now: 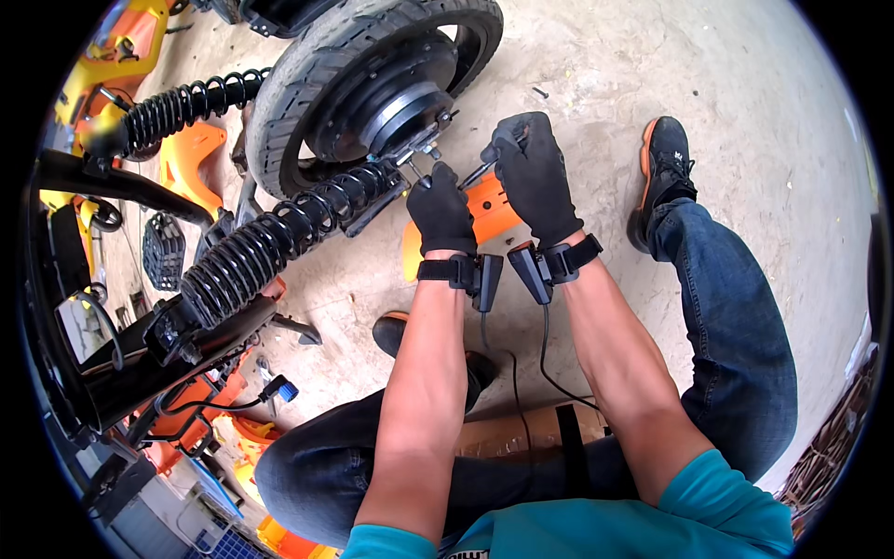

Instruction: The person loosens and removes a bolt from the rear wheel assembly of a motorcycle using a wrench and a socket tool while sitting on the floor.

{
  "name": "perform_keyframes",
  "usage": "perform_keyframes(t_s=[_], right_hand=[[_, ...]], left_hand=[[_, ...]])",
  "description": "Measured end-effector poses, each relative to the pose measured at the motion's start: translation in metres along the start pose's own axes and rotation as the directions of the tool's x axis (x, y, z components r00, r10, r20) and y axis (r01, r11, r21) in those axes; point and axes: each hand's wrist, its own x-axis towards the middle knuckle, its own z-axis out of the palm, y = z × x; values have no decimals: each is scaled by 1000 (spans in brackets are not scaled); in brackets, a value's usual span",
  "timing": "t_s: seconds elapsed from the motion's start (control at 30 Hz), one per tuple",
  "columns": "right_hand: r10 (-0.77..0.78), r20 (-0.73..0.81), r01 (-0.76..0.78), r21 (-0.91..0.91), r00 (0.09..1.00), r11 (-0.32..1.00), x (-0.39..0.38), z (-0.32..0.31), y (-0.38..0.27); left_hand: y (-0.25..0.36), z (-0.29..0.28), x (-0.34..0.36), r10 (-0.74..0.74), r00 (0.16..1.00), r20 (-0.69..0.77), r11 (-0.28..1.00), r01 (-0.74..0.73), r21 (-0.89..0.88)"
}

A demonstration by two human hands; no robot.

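A scooter's rear wheel (307, 65) with a black tyre and dark hub (400, 102) stands at the top centre. My left hand (440, 210), in a black glove, is closed on a small part at the lower mount of a black coil shock absorber (279, 233), just below the hub. My right hand (535, 172), also gloved, grips a slim tool with a dark handle that points toward the axle nut (430, 149). An orange plastic panel (484, 210) lies on the ground under both hands. Black sensor units with cables are strapped to both wrists.
A second coil shock (182, 107) and orange body panels (191, 163) sit at the upper left. The scooter's black frame with loose wires and a blue connector (287, 389) fills the left side. My legs in jeans and black shoes rest on bare concrete (745, 84).
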Motion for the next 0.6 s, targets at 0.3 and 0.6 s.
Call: perform_keyframes(t_s=[0.3, 0.6], right_hand=[[-46, -22, 46, -29, 999, 999, -2, 4, -3], [-55, -42, 53, -42, 998, 998, -6, 7, 0]], left_hand=[[9, 3, -4, -92, 996, -14, 994, 91, -57], [-1, 1, 2, -91, 996, -18, 994, 90, -55]])
